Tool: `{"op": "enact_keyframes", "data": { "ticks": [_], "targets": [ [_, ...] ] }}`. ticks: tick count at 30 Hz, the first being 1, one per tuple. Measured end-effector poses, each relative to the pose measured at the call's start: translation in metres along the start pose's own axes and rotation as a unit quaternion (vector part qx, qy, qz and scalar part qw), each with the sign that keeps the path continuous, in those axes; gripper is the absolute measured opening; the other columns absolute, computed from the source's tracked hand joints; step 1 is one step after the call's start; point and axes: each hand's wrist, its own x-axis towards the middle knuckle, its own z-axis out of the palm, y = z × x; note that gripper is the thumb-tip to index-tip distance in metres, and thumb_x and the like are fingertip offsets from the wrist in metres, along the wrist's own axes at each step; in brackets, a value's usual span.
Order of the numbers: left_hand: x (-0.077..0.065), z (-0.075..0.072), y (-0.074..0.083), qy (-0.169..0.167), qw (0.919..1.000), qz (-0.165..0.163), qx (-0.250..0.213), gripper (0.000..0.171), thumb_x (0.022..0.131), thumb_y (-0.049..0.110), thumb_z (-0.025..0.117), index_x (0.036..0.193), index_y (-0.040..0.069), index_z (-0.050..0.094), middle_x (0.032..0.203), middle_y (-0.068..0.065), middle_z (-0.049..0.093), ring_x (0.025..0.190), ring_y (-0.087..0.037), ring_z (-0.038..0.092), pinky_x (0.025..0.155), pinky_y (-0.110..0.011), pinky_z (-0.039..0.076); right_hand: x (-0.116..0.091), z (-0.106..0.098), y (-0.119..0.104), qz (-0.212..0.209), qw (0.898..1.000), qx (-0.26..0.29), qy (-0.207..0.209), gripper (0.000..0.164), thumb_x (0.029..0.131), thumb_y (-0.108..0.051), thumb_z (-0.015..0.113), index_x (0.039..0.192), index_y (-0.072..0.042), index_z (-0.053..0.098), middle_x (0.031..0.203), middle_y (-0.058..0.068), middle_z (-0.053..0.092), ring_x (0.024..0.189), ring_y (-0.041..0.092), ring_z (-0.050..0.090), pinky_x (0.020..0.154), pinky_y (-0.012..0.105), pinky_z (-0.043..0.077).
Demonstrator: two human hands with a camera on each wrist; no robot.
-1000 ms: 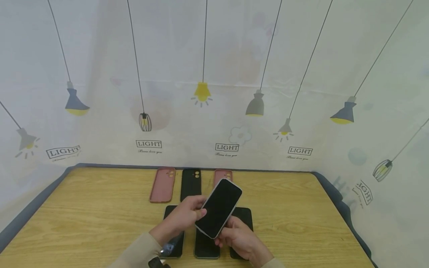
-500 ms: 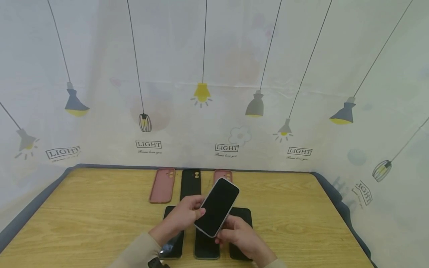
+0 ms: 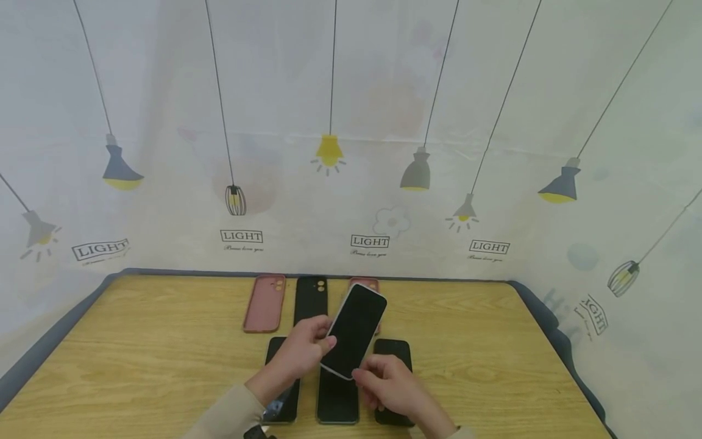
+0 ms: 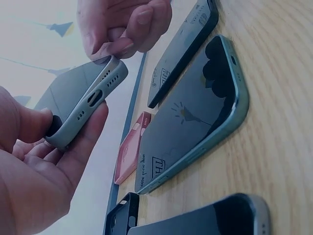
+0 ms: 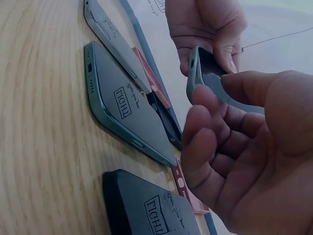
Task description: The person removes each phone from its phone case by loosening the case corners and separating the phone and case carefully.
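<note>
A black-screened phone (image 3: 358, 329) in a pale grey-green phone case (image 4: 71, 128) is held tilted above the table's middle. My left hand (image 3: 300, 349) grips its left side, thumb over the front edge and fingers behind. My right hand (image 3: 392, 385) pinches the case's lower right corner between thumb and forefinger, the other fingers curled. In the left wrist view, a narrow gap shows between screen and case rim near that corner. Beneath lie a left phone (image 3: 284, 402), a middle phone (image 3: 337, 402) and a right phone (image 3: 396, 349), each partly covered by hands or the held phone.
Along the back of the wooden table (image 3: 482, 353) lie a pink case (image 3: 264, 303), a black case (image 3: 311, 299) and a second pink case (image 3: 359, 281), partly hidden by the held phone. A printed cloth (image 3: 296, 183) hangs behind the table's far edge.
The held phone has risen slightly and turned a little more upright. My right hand has shifted from its lower right side to the bottom corner. My left hand keeps its grip.
</note>
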Motion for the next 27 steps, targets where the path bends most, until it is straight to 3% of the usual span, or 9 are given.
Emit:
{"op": "enact_keyframes", "data": {
  "ticks": [12,17,27],
  "targets": [
    [-0.002,0.0,0.001,-0.013,0.9996,0.009,-0.025,0.02,0.102,-0.001,0.057,0.12,-0.005,0.065,0.105,-0.017,0.076,0.086,-0.018,0.069,0.074,-0.032,0.056,0.007,0.006,0.004,0.025,0.999,-0.022,0.04,0.042,0.104,-0.032,0.063,0.079,0.001,0.062,0.061,0.0,0.058,0.051,0.009,0.051,0.047,0.021,0.044],
    [-0.002,0.0,0.002,-0.027,0.9987,0.003,-0.042,0.022,0.103,-0.002,0.055,0.122,-0.006,0.064,0.106,-0.017,0.075,0.089,-0.02,0.072,0.075,-0.03,0.058,0.009,0.008,0.007,0.031,0.998,-0.018,0.052,0.043,0.103,-0.036,0.063,0.078,-0.001,0.063,0.059,-0.001,0.057,0.05,0.009,0.05,0.047,0.021,0.043],
    [-0.001,0.004,0.007,-0.046,0.998,-0.005,-0.044,0.025,0.103,-0.003,0.054,0.126,-0.006,0.062,0.109,-0.017,0.075,0.096,-0.023,0.073,0.086,-0.04,0.06,0.012,0.01,0.008,0.027,0.996,-0.032,0.082,0.045,0.101,-0.036,0.066,0.073,-0.001,0.064,0.054,-0.003,0.057,0.045,0.007,0.049,0.044,0.019,0.04]
  ]
}}
